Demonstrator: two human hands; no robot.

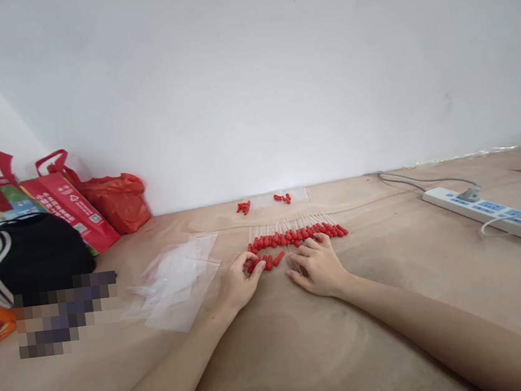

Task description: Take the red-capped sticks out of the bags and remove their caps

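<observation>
My left hand is curled on the table, thumb and forefinger closed around a small red bulb-shaped piece. A few loose red pieces lie just right of its fingertips. My right hand rests palm down with fingers bent and apart, its fingertips by the row's near side; anything under them is hidden. Beyond both hands runs a row of thin pale sticks, side by side, pointing at the wall. Red bulb-shaped ends crowd along the sticks' near ends.
Clear plastic bags are piled left of my left hand. Near the wall, red pieces lie by another clear bag. A power strip with cords lies right. Red shopping bags and a black drawstring bag stand left.
</observation>
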